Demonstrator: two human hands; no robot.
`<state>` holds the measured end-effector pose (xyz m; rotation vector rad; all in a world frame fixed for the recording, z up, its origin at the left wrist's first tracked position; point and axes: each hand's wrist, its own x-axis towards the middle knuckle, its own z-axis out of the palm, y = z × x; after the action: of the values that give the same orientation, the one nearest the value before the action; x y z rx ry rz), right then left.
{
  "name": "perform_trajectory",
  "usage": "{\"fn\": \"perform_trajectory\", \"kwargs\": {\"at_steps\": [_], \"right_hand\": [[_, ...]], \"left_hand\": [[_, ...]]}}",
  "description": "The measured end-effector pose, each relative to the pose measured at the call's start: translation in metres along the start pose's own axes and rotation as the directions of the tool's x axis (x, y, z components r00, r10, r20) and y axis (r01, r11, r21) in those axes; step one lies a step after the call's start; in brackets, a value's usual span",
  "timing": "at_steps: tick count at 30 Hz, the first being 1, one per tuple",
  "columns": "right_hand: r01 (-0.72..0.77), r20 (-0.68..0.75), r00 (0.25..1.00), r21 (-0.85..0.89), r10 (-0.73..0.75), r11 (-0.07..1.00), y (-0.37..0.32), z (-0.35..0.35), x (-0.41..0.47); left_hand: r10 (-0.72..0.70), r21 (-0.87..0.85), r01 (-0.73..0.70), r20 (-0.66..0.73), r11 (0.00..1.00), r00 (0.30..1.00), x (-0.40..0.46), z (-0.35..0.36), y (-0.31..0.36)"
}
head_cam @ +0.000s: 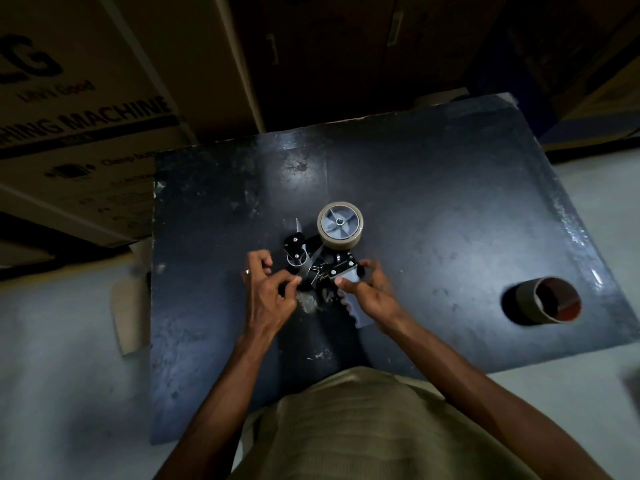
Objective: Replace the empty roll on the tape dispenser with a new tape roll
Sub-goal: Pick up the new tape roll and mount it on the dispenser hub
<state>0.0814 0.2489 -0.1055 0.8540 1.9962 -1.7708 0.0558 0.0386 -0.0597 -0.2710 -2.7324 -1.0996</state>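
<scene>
1. The tape dispenser (pixel 320 268) lies flat at the middle of the dark desk (pixel 450 202), with the new tape roll (pixel 340 226) already on its hub at the far end and the handle pointing back toward the person.
2. The right hand (pixel 367 292) grips the handle just below the frame, fingers curled round it.
3. The left hand (pixel 266 289) pinches what looks like the tape strip at the dispenser's near-left side, beside the roller; threading comes next, I judge.
4. The empty core (pixel 550 299) lies well right of the dispenser, near the desk edge, out of the way.
</scene>
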Motion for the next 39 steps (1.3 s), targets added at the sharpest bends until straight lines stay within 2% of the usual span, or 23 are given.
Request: {"fn": "perform_trajectory", "kwargs": {"at_steps": [13,19,22,24,26,28,30,31,32,34,37,39], "right_hand": [[0.039,-0.005,0.999,-0.025,-0.039,0.999,-0.016,-0.003,-0.007],[0.045,-0.004,0.999,-0.048,-0.045,0.998,-0.021,-0.007,-0.009],[0.112,-0.004,0.994,-0.088,-0.113,0.99,-0.03,-0.006,-0.023],[0.227,0.008,0.974,-0.137,-0.228,0.964,-0.035,-0.005,-0.033],[0.388,-0.011,0.91,-0.329,-0.414,0.861,-0.038,-0.002,-0.038],[0.506,0.017,0.765,-0.633,-0.644,0.585,-0.043,0.002,-0.038],[0.567,0.202,0.618,-0.784,-0.759,0.253,-0.05,0.011,-0.036],[0.609,0.313,0.574,-0.781,-0.756,0.138,-0.055,0.015,-0.036],[0.649,0.4,0.548,-0.758,-0.734,0.071,-0.057,0.018,-0.033],[0.695,0.483,0.531,-0.718,-0.696,0.033,-0.056,0.018,-0.026],[0.717,0.5,0.523,-0.696,-0.69,0.039,-0.054,0.014,-0.013],[0.745,0.505,0.488,-0.666,-0.712,0.038,-0.054,0.012,-0.008]], "left_hand": [[0.066,0.066,-0.068,0.033,0.995,0.997,0.003,-0.013,-0.025],[0.047,0.059,-0.048,0.012,0.997,0.999,0.004,-0.017,-0.033],[0.007,0.063,-0.007,0.0,0.998,1.0,0.005,-0.017,-0.035],[-0.046,0.062,0.046,-0.005,0.997,0.999,0.012,-0.016,-0.035],[-0.07,0.067,0.07,0.006,0.995,0.998,0.019,-0.016,-0.036],[-0.067,0.076,0.064,0.034,0.995,0.997,0.025,-0.016,-0.038],[-0.045,0.08,0.041,0.058,0.996,0.997,0.027,-0.016,-0.041],[-0.038,0.085,0.032,0.065,0.996,0.997,0.027,-0.016,-0.042],[-0.035,0.089,0.029,0.067,0.996,0.997,0.028,-0.016,-0.042],[-0.034,0.095,0.027,0.069,0.995,0.997,0.029,-0.016,-0.043],[-0.027,0.102,0.021,0.063,0.995,0.998,0.032,-0.015,-0.043],[-0.021,0.101,0.015,0.062,0.995,0.998,0.035,-0.014,-0.041]]}}
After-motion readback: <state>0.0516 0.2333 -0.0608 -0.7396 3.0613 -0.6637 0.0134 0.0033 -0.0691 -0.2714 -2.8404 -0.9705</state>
